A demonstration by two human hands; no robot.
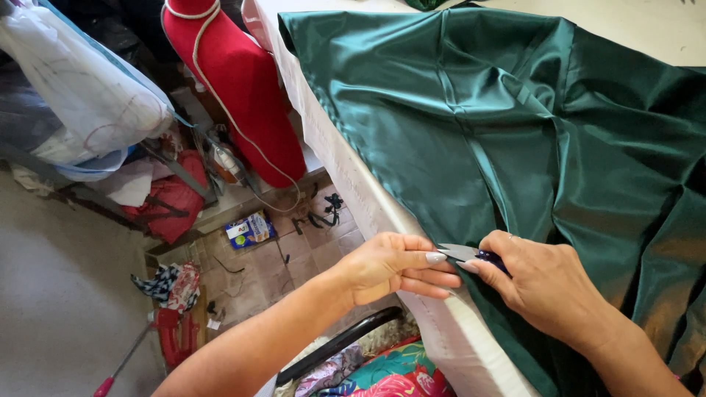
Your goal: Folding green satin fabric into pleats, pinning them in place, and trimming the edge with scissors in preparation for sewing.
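The right hand (540, 283) is squeezing small snips (471, 255) while the left hand (390, 268) is pinching the green cloth (515, 125) at the counter (382, 213) edge.

Two bare forearms reach in from the bottom of the view and meet at the centre. The left hand (386, 268) lies knuckles up, fingers extended and pinched together. The right hand (540, 283) faces it, fingers curled closed, thumb touching the left fingertips.
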